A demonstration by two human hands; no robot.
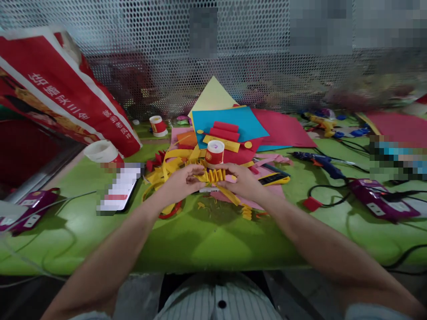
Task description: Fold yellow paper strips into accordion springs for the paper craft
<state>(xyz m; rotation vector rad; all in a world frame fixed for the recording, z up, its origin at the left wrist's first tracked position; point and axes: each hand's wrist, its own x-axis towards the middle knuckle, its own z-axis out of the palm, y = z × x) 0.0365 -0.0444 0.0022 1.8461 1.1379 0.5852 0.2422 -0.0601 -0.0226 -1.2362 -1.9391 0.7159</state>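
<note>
Firstly, folded yellow strip [216, 175]: Was placed between the two hands, near the middle of the view, just in front of the small paper cup [215, 153] and over the near part of the table [213, 249]. Showed narrow zigzag folds, side by side, like a small spring.

Weight of the strip: Seemed, by judgement, very light, and so called for almost no force.

Zigzag creases: Looked soft across the thin band but a little springy along the row; probably stretched and shortened easily.

Paper-like surface: Appeared dull and dry, therefore probably not very slippery.

Weak places: Seemed easy to flatten in the middle, and perhaps to tear at a crease under a strong pull.

End folds: Suited best a gentle pinch, with thumb on one side and fingertips on the other; better to leave the middle folds unpressed.

Left hand [183, 181]: Was half open, with curled fingers and thumb apart from them, just beside the left end of the strip. Could not be told whether pinching or only supporting.

Right hand [243, 180]: Was nearly closed at the fingertips, with thumb below and fingers above, gripping the right end of the strip.

Loose yellow band [231, 195]: Slanted down to the right, just below the right hand; impossible to tell whether joined to the folds.
</note>
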